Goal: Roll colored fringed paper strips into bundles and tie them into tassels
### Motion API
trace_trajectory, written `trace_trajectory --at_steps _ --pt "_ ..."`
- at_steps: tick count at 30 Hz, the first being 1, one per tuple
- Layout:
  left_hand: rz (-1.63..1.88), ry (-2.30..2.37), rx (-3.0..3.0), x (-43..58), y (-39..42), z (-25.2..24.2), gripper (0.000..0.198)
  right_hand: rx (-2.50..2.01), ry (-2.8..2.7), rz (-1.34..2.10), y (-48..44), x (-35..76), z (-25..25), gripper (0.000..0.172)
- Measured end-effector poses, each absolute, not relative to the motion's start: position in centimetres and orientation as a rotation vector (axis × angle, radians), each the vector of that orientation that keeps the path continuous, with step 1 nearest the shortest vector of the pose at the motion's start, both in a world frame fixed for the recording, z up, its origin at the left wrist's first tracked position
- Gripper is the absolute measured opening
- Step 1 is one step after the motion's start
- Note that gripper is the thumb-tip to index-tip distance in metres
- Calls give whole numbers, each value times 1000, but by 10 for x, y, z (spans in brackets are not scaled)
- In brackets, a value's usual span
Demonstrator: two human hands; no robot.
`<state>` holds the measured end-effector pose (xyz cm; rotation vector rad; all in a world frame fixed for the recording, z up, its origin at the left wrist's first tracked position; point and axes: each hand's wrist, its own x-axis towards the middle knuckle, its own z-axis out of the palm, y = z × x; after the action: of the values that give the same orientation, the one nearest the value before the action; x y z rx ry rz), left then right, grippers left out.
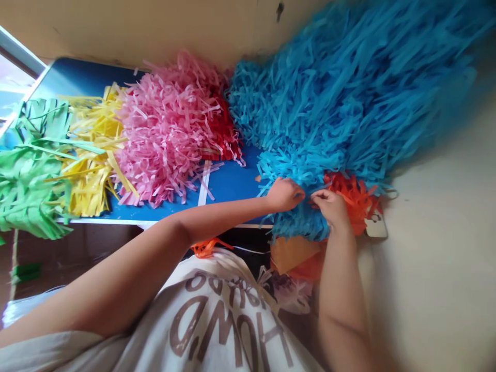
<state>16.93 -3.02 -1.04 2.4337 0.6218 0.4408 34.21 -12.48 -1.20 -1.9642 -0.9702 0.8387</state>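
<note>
My left hand (284, 195) is closed in a pinch at the near edge of a big heap of blue fringed paper (349, 98). My right hand (330, 205) is also pinched, fingers together, where the blue fringe meets a bunch of orange fringed paper (356, 199). The fingertips of both hands nearly meet on the blue strips. What exactly each pinch holds is hidden among the strips.
On the blue table (228, 183) lie heaps of pink fringe (166, 134), red fringe (222, 132), yellow fringe (91, 155) and green fringe (31, 170). Orange paper sheets (292, 256) hang below the table edge. A pale wall (437, 258) stands at the right.
</note>
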Motion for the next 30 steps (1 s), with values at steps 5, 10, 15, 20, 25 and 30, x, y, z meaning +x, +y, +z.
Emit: trace_trajectory --at_steps 5,10,15,20,25,30 --pt "383 749 2027 173 -29 -16 27 -2049 -1162 777 -126 329 -5 40" --pt "395 780 1966 174 -29 -15 23 -2339 -1504 408 -129 308 6 25" --pt "397 723 2014 169 -31 -13 20 -2393 -1493 277 -135 305 5 26" --pt "356 753 2234 160 -34 -7 19 -2211 -1352 462 -138 315 -2 36" --pt "352 903 2335 164 -36 -6 34 -2154 -1180 602 -139 316 -6 47" --pt "329 947 2409 169 -37 -11 28 -2067 -1042 651 -141 322 -3 40"
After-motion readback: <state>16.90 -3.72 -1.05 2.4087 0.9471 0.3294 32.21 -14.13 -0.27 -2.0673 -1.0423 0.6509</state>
